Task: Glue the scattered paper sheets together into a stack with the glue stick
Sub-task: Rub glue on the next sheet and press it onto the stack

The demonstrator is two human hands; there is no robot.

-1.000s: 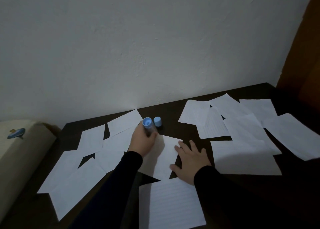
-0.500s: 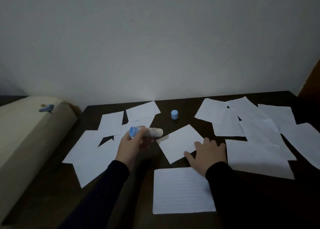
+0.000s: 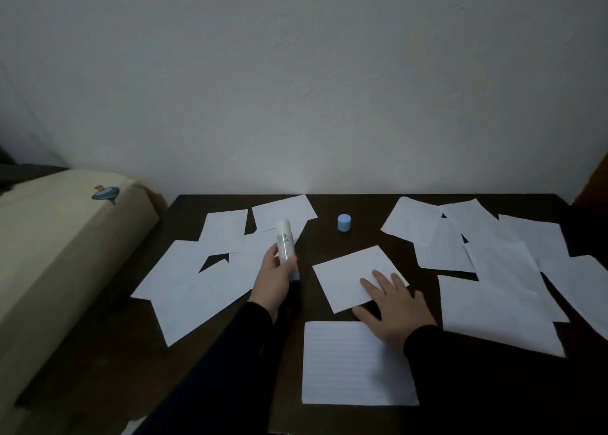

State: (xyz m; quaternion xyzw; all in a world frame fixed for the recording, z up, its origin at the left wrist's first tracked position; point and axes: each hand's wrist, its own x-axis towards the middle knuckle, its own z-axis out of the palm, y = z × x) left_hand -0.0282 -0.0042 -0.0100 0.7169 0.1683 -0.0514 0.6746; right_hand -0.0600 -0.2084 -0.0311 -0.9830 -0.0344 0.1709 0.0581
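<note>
While the left hand (image 3: 274,278) grips the glue stick (image 3: 285,244) with fingers curled round its lower part, the white tube points away from the person and lies over the left group of sheets (image 3: 197,289). The right hand (image 3: 394,306) rests flat, fingers straight and spread, on 1 sheet (image 3: 348,275) in the middle of the dark table (image 3: 98,368). A lined sheet (image 3: 348,365) lies just in front of it (nearer the person). The blue cap (image 3: 344,222) stands alone near the wall, and more sheets (image 3: 493,270) overlap at the right.

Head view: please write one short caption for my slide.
Left hand holds an uncapped glue stick; right hand rests on a sheet.
</note>
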